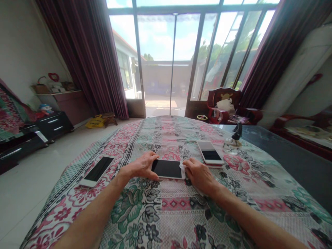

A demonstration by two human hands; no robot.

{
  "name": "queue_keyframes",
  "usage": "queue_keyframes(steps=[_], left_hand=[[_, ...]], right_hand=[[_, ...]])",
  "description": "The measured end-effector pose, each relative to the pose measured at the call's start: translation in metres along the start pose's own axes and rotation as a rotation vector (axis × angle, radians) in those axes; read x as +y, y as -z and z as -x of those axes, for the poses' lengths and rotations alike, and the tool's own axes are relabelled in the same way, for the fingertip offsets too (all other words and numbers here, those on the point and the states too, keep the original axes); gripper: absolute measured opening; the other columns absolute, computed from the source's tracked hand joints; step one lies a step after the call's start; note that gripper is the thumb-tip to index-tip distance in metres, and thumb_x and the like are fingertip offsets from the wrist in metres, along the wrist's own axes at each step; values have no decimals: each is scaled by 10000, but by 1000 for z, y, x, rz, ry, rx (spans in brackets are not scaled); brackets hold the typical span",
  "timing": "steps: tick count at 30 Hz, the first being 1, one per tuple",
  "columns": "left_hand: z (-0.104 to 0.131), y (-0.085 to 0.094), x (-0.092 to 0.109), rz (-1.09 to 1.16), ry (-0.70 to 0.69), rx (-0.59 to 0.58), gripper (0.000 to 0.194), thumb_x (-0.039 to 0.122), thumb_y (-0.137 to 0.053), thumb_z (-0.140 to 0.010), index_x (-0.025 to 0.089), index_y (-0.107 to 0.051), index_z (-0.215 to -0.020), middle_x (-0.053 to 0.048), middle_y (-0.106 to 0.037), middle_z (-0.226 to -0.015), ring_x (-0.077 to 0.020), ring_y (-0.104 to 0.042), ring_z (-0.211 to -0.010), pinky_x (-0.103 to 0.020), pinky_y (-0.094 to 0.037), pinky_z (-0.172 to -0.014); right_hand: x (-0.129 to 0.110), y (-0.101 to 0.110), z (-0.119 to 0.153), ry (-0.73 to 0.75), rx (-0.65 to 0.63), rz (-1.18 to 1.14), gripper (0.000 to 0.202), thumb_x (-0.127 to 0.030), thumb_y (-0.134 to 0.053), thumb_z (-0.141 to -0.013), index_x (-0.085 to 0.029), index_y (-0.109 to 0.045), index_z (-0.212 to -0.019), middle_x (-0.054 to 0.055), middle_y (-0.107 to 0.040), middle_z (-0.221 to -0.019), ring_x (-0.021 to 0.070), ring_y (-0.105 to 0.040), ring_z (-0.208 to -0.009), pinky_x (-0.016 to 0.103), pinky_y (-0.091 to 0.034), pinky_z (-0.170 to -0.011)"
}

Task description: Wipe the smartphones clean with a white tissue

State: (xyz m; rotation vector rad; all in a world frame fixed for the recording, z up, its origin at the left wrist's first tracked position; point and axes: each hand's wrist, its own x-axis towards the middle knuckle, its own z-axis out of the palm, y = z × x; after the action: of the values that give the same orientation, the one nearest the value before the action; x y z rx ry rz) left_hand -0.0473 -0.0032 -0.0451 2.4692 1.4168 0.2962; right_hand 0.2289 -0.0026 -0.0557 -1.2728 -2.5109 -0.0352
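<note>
A white smartphone [167, 168] with a dark screen lies sideways, face up, on the patterned tablecloth [172, 190]. My left hand [145, 166] grips its left end, thumb at the near edge and fingers at the far edge. At the right end, my right hand [198, 173] is closed on a small white wipe [182, 169], which touches the phone there. The wipe is mostly hidden under my fingers, so whether it is tissue or cloth does not show.
Another white phone [98, 171] lies to the left, and a stack of phones [210, 153] to the right. Beyond the stack, a small black object [237, 131] stands on a clear base. A dark table [280, 145] adjoins on the right; a wooden chair [223, 103] stands behind.
</note>
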Motion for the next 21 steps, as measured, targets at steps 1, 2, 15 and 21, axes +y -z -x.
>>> queue_keyframes(steps=[1,2,15,21], left_hand=[[1,2,-3,-6,21,-11,823,520,-759,-559,246,-455,-1273,-68,-466,-1236,-268,-451,-1167,-350,-387,-987],[3,4,-6,-9,34,-23,802,515,-759,-558,252,-466,-1258,-63,-463,-1243,-270,-440,-1180,-352,-383,-992],[8,6,-19,24,21,-60,778,436,-794,-535,278,-486,-1232,-57,-415,-1327,-266,-388,-1238,-363,-343,-1037],[7,4,-18,13,25,-39,766,421,-790,-539,263,-500,-1230,-60,-420,-1317,-263,-390,-1236,-366,-334,-1048]], right_hand=[[3,-3,-1,-10,15,-20,190,-149,-420,-890,-174,-599,-948,59,-563,-890,149,-547,-766,247,-387,-674],[5,-5,-1,-15,25,-39,183,-151,-422,-891,-171,-596,-942,57,-562,-892,147,-547,-762,249,-394,-682],[5,-10,-15,62,114,-62,230,-185,-400,-927,-183,-630,-927,65,-565,-924,160,-522,-872,266,-410,-773],[0,-3,-16,47,34,-16,219,-167,-419,-913,-180,-636,-879,62,-563,-911,148,-516,-835,258,-401,-752]])
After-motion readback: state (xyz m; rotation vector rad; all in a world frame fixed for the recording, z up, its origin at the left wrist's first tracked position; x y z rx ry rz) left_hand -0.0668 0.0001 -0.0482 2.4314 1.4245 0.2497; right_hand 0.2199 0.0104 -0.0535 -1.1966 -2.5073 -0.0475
